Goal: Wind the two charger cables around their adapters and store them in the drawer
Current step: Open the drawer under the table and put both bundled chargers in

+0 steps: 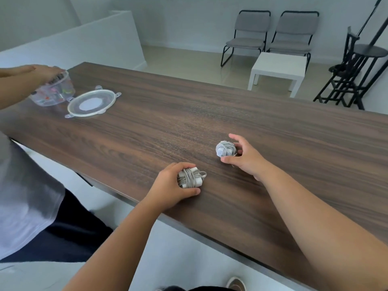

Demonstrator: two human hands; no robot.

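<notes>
Both chargers sit wound on the table point(273, 133); the left hand point(170, 185) curls round the near charger point(191, 178), and the right hand point(243, 156) pinches the far charger point(225, 148); probably light, hard blocks under springy cord, best gripped across the windings so loops stay put.

A white square charger block with a grey cable wrapped many times around it point(191, 178) lies on the brown wooden table top, close to the near edge. One small loop of cable sticks out on its right side. A second white charger block, rounder and also wound tight with grey cable point(225, 148), sits on the table a little farther back and to the right. The two bundles are near each other but do not touch.
</notes>
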